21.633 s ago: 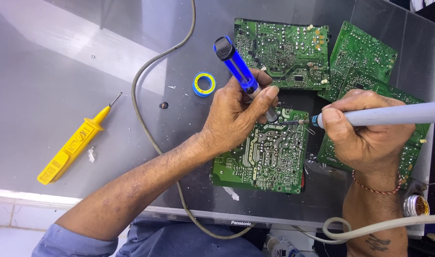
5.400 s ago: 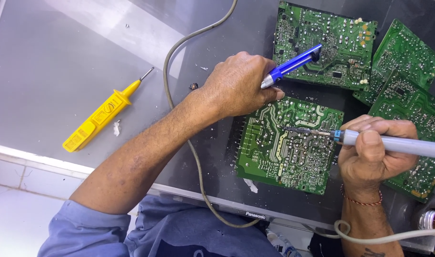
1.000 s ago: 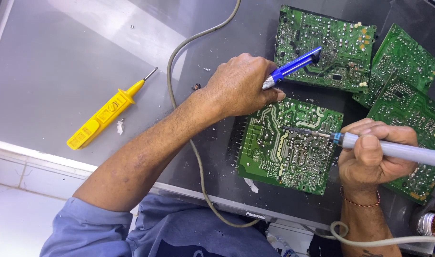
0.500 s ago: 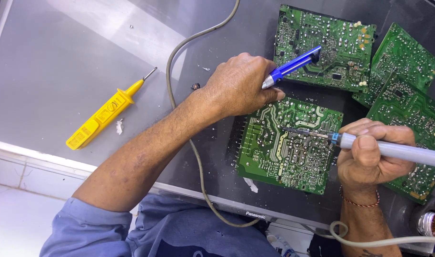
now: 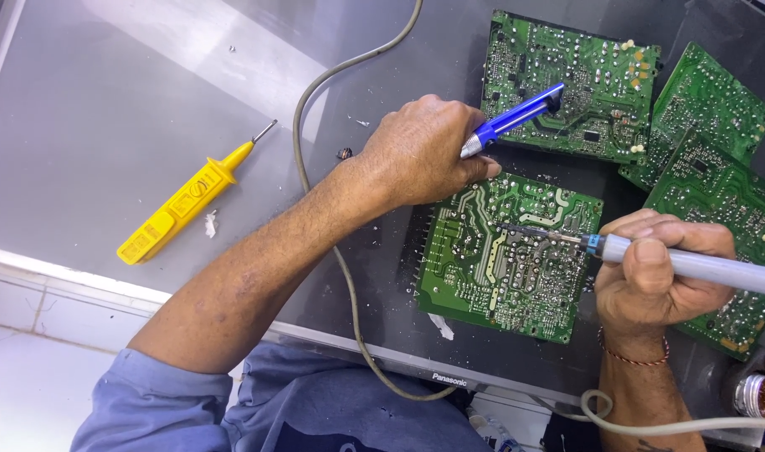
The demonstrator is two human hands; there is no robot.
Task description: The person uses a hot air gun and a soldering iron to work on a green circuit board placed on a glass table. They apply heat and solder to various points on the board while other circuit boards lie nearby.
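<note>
Right hand (image 5: 650, 276) fisted on iron (image 5: 692, 266), tip on board (image 5: 508, 251) near table's (image 5: 106, 109) front edge; left hand (image 5: 420, 155) gripping blue pump (image 5: 512, 121). Soldering mid-way, unfinished.

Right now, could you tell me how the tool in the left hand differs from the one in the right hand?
The left hand grips a blue desoldering pump, raised off the board; the right hand holds a grey soldering iron whose tip touches that board. The pump is short and cordless; the iron is longer. Both are slim and pen-like.
</note>
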